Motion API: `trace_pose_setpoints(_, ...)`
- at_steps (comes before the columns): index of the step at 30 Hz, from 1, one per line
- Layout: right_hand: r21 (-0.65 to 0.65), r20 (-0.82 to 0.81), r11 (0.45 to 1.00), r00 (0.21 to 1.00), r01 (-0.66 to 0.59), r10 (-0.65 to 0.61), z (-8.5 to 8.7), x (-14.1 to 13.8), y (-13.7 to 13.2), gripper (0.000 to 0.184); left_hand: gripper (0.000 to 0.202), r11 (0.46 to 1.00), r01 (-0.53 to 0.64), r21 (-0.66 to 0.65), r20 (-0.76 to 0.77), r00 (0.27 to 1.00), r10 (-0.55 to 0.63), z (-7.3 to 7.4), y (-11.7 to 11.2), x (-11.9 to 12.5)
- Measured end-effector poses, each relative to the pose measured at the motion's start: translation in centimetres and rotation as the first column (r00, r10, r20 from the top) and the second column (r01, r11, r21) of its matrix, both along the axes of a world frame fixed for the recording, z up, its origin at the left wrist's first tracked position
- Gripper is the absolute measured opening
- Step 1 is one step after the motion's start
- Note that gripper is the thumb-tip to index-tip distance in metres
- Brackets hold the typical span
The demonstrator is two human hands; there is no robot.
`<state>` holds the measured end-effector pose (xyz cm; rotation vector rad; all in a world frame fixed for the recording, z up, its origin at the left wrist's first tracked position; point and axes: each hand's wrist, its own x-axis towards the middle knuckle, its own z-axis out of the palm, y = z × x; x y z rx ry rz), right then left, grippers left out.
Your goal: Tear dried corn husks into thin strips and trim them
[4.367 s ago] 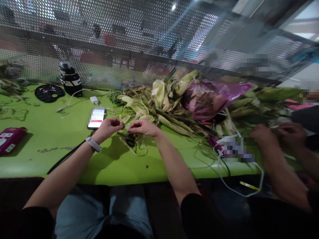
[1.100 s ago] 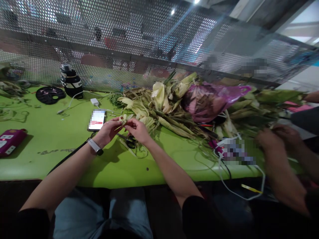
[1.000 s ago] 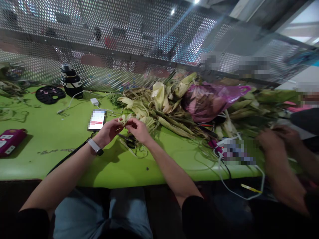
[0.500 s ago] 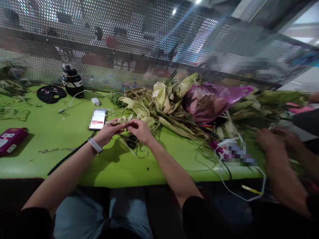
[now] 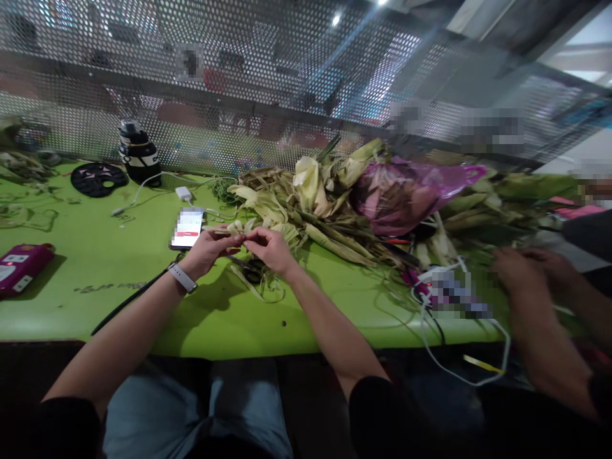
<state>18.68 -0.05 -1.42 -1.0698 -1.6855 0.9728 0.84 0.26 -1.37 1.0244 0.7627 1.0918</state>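
My left hand (image 5: 210, 250), with a pale watch band at the wrist, is closed on a pale corn husk piece (image 5: 238, 227) that looks folded or looped at the top. From the right, my right hand (image 5: 270, 250) pinches the same piece, its fingertips meeting the left ones. The exact grip is partly hidden by the fingers. Under the hands lie what look like black-handled scissors (image 5: 253, 270) and a loose husk strip (image 5: 248, 285). A phone (image 5: 189, 228) with a lit screen lies just beyond my left hand.
Dried corn husks (image 5: 306, 191) are heaped behind my hands, beside a pink plastic bag (image 5: 394, 197). Left stand a black bottle (image 5: 138, 156), a black palette-shaped item (image 5: 99, 179) and a purple box (image 5: 25, 269). A white cable (image 5: 423, 331) hangs over the right edge near a co-worker's hands (image 5: 530, 268).
Both hands stay in nearly the same place, fingertips together on the husk piece. Only slight finger movement shows, and a bit more of the scissors' handle is visible.
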Motion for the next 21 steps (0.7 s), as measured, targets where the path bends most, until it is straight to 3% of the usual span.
trace_pose_setpoints(5,0.04,0.038,0.999,0.999,-0.014,0.012,0.56,0.43,0.05,0.017,0.039,0.996,0.023,-0.082,0.043,0.999,-0.019,-0.07,0.11,-0.17)
trace_pose_setpoints(12,0.079,0.134,0.996,0.991,-0.04,0.029,1.0,0.69,-0.24,0.014,0.036,0.994,0.056,-0.094,0.123,0.991,-0.044,-0.05,0.16,-0.03)
trace_pose_setpoints(21,0.121,0.195,0.991,0.98,-0.052,0.027,1.07,0.86,-0.3,0.007,0.038,0.991,0.087,-0.103,0.081,0.994,-0.079,0.14,-0.03,0.02)
